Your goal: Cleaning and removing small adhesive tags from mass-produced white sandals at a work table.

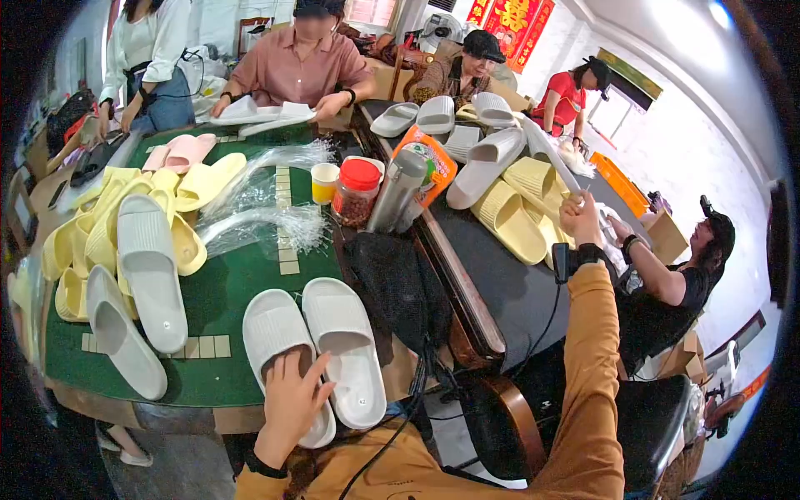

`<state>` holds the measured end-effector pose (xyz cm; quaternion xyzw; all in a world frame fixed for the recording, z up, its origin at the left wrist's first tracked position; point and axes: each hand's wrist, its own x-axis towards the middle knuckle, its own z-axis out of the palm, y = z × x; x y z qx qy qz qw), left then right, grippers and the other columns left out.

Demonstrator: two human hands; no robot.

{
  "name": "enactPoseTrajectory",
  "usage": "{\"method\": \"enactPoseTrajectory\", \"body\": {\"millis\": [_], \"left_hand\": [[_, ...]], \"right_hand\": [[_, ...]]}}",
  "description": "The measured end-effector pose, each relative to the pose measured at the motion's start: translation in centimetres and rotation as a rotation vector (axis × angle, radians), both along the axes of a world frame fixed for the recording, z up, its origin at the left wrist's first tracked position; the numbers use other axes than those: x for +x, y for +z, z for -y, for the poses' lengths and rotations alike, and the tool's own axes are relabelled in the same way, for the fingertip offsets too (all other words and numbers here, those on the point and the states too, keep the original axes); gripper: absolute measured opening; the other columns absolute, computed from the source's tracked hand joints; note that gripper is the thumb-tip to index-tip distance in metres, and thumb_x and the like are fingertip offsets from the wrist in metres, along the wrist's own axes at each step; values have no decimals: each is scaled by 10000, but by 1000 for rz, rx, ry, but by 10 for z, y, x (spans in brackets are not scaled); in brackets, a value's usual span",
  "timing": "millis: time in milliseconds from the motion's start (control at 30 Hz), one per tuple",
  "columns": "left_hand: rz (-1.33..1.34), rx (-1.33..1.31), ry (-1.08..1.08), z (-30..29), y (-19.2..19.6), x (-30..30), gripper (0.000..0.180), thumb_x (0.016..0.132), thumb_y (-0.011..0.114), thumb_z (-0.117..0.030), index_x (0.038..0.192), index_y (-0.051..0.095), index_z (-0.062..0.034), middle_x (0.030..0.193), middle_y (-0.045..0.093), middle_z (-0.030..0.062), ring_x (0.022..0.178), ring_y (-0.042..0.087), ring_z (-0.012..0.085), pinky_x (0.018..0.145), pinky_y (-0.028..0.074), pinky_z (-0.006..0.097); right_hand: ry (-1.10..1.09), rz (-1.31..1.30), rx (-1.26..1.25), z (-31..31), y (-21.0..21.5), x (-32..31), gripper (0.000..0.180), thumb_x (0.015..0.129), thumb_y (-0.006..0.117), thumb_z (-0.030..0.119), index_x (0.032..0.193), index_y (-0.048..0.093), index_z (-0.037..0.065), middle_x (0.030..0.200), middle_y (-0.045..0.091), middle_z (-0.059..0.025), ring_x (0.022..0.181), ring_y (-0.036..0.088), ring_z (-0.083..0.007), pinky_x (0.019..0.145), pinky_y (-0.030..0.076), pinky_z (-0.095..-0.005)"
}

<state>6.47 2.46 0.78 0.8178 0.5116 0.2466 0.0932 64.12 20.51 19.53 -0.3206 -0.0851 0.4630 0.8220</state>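
A pair of light grey slippers lies in front of me at the green table's near edge: a left one (275, 321) and a right one (337, 321). My left hand (293, 404) rests on the left slipper's footbed, fingers spread and reaching toward the right one. Stretched far out to the right, my right hand (581, 218) has its fingers curled at the near end of another grey slipper (552, 154), seen edge-on. Yellow slippers (510, 218) and further grey slippers (487, 162) are heaped beside it on the dark table.
Left on the green table (208, 292) are piled yellow slippers (100, 217), two grey slippers (150, 267) and clear plastic strands (275, 229). A red-lidded jar (357, 192), paper cup (323, 183) and steel flask (398, 192) stand between the tables. Several people sit or stand around.
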Motion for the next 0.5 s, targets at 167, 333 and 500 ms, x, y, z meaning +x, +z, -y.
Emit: {"method": "enactPoseTrajectory", "body": {"millis": [167,333,500], "left_hand": [[-11,11,-5,0,0,3,540,816,696,-304,1326,548,-206,1189,486,226,1069,471,412,882,414,500],[-24,38,0,-1,-3,3,538,821,695,-305,1328,547,-203,1176,489,222,1066,472,410,885,415,496],[-8,-1,-17,0,0,5,532,829,692,-311,1330,547,-204,1199,490,222,1084,470,410,900,414,490]], "right_hand": [[91,177,-24,3,15,-5,282,844,636,179,677,413,139,544,346,39,412,254,-73,395,208,-219],[-12,433,72,6,34,-23,292,861,638,201,689,404,167,517,299,60,404,233,-62,372,186,-231],[-45,569,208,31,58,-48,315,891,623,183,673,397,166,497,259,65,412,236,-52,386,194,-216]]}}
